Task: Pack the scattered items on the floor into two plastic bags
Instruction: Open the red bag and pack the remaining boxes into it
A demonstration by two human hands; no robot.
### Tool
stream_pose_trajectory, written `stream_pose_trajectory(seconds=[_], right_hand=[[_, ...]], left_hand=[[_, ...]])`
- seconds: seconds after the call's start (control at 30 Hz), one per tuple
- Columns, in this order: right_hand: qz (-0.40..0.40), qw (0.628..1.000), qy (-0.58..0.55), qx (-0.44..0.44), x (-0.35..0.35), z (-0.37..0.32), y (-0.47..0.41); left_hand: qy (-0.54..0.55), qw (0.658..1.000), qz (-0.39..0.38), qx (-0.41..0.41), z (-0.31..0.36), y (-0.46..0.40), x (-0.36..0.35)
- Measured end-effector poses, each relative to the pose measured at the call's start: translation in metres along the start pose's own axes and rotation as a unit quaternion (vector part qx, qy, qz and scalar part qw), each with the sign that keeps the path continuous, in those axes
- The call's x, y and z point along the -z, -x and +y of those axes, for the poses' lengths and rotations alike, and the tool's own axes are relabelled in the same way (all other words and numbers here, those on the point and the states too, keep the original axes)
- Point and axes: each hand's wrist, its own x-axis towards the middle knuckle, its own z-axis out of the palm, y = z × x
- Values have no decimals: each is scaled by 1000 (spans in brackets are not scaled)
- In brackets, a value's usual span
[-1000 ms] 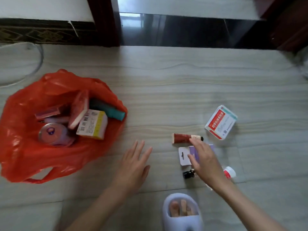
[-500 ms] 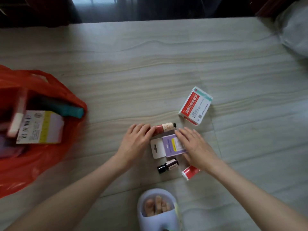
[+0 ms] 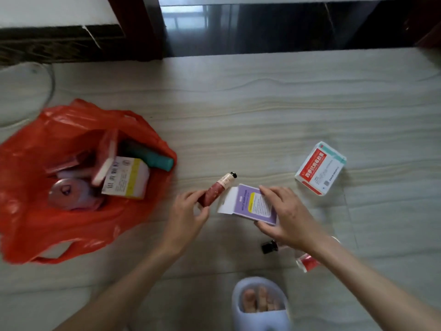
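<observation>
An open red plastic bag [image 3: 35,211] lies on the floor at the left, holding several boxes, a teal tube and a round tin. My left hand [image 3: 188,216] grips a dark red tube [image 3: 218,188] with a black cap, lifted off the floor. My right hand [image 3: 286,213] holds a purple and white card box [image 3: 250,203] by its edges, just right of the tube. A red and white medicine box [image 3: 321,168] lies further right. A small black-capped bottle [image 3: 269,246] and a red-capped bottle [image 3: 307,261] lie partly hidden under my right wrist.
A light blue slipper [image 3: 260,318] with my foot in it sits at the bottom centre. A dark wooden door frame [image 3: 143,27] and dark threshold run along the top. A clear round rim [image 3: 47,87] shows at far left. Pale wood-grain floor lies between bag and items.
My left hand has closed on the red tube and lifted it. My right hand has picked the purple box up off the floor. The view swung back left, showing the bag.
</observation>
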Motion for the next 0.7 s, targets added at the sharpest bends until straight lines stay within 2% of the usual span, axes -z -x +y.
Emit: stream_pose_trajectory(seconds=[0.13,0.27,0.4,0.5,0.7], right_hand=[[31,998,-51,12,1,-49,-33],[47,992,-115,33,2,-110,-73],[109,981,-147,69,4,-165,-113],[118,979,-135,97,9,-195,-139],[112,982,-115,96,10,-221,-168]], left_hand=[[-20,994,96,56,-21,15,54],[-78,979,175,65,-50,30,108],[-107,962,239,83,-69,36,138],[-78,962,247,90,-68,34,145],[62,951,274,129,-60,36,164]])
